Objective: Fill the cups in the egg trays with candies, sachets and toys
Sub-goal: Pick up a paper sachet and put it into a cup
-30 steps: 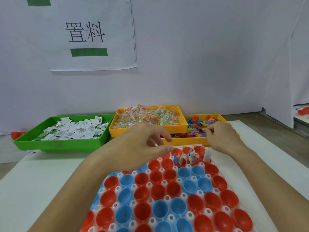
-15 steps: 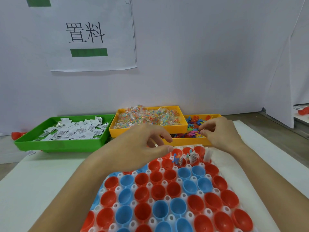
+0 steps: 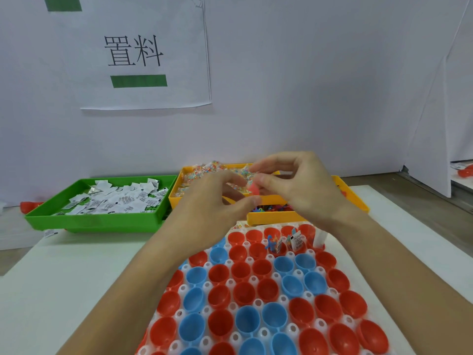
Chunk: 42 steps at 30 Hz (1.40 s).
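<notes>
Where both hands meet, a small pink toy (image 3: 253,188), pinched by right hand (image 3: 302,183), left hand (image 3: 215,201) loosely curled.

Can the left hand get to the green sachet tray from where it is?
Probably yes. The left hand is raised over the candy tray, and the green tray sits just to its left, open-topped, with nothing between them.

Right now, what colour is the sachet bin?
Green. The sachet bin, left of the yellow ones, shows best in the head view.
</notes>
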Tool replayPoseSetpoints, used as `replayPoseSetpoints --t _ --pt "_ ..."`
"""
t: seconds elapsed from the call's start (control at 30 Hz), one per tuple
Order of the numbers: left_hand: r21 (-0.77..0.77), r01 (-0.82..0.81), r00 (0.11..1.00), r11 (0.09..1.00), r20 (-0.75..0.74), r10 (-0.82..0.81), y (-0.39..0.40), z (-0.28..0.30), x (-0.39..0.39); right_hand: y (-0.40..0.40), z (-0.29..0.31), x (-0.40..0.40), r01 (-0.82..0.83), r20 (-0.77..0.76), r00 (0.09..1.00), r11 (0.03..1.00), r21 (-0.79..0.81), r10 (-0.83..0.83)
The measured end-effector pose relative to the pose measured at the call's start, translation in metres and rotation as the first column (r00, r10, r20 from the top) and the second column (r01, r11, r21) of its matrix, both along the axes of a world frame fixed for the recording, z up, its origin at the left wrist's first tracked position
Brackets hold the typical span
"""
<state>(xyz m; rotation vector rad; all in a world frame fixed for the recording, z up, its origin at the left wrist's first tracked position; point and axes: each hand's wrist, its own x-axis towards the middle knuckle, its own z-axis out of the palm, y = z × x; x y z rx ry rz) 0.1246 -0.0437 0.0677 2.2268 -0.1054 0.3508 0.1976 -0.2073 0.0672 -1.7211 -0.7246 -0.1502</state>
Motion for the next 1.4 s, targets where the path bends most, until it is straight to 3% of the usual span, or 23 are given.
replayPoseSetpoints --t 0.1,0.27,0.5,0.83,1.0,1.17,1.4 --pt "-0.116 -0.005 1.000 0.993 0.006 0.005 0.003 0.002 0.001 0.008 0.005 -0.011 -0.072 -0.014 0.997 0.996 0.042 0.073" --pt "-0.218 -0.045 0.999 0.975 0.002 0.047 0.003 0.008 -0.001 0.005 0.008 -0.008 -0.016 0.014 1.000 1.000 -0.012 0.017" --pt "-0.244 -0.048 0.999 0.969 0.005 0.051 0.003 0.013 -0.005 -0.003 0.012 -0.006 -0.083 0.012 0.996 0.991 -0.107 0.084" --pt "0.054 0.083 0.989 0.995 -0.129 -0.075 0.006 0.007 -0.004 -0.008 0.009 0.002 -0.089 0.055 0.991 0.920 -0.382 0.119" --pt "0.154 0.011 0.994 0.988 -0.108 0.005 0.010 0.004 -0.002 -0.007 -0.001 0.005 -0.053 0.062 0.993 0.836 -0.547 0.103" --pt "0.166 -0.035 0.994 0.986 -0.097 0.052 0.020 0.005 -0.001 -0.004 -0.011 0.007 0.012 0.105 0.991 0.734 -0.679 0.081" --pt "0.182 -0.024 0.995 0.983 -0.095 0.042 0.023 0.004 0.000 0.003 -0.020 0.007 0.019 0.107 0.991 0.719 -0.695 0.077"
